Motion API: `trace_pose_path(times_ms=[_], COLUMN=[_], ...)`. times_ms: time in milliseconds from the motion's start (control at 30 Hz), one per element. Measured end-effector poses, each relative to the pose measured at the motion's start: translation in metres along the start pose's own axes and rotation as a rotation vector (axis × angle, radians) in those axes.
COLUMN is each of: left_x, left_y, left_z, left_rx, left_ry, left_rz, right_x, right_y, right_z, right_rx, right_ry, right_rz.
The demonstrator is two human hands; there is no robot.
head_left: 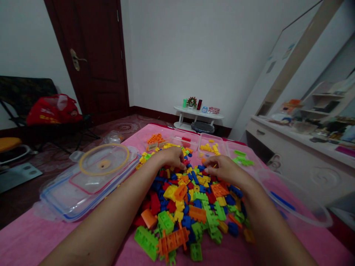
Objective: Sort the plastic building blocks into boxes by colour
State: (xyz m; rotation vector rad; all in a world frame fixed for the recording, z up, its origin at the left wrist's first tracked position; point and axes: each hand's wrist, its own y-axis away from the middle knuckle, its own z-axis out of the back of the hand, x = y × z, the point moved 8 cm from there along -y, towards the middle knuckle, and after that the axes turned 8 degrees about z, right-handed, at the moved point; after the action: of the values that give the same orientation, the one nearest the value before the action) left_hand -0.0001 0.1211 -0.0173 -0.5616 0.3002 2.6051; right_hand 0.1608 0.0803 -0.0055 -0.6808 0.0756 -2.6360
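Note:
A large heap of mixed plastic building blocks [198, 214] in red, blue, yellow, green and orange covers the middle of the pink cloth. My left hand [174, 157] reaches in at the heap's far side, its fingers curled down beside some red blocks; whatever they hold is hidden. Across from it, my right hand [222, 167] is bent over the far right of the heap. Its thumb and forefinger are a little apart, close to small orange and blue blocks. Nearest me lie a green block [146, 242] and an orange toothed piece [173, 241].
Behind the heap, clear boxes hold orange blocks [155, 139], red blocks [186, 139], yellow blocks [210, 148] and green blocks [243, 159]. A clear round-ended tub [313, 218] with a blue strip stands right. Stacked clear lids [91, 186] lie left.

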Motion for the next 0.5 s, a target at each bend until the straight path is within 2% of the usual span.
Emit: trace_pose_path(times_ms=[133, 333, 400, 500], left_x=[0.012, 0.014, 0.014, 0.016], left_y=[0.001, 0.004, 0.003, 0.002], left_z=[0.012, 0.017, 0.018, 0.021], left_rx=[-0.043, -0.076, -0.083, -0.113], left_ry=[-0.017, -0.026, -0.016, 0.005], left_rz=[0.083, 0.111, 0.109, 0.118], right_x=[0.005, -0.004, -0.008, -0.007], right_y=[0.011, 0.024, 0.025, 0.024], right_z=[0.0, 0.004, 0.004, 0.013], right_rx=[0.137, 0.286, 0.289, 0.199], right_ry=[-0.006, 0.119, 0.181, 0.306], right_rz=[-0.054, -0.129, -0.181, -0.256])
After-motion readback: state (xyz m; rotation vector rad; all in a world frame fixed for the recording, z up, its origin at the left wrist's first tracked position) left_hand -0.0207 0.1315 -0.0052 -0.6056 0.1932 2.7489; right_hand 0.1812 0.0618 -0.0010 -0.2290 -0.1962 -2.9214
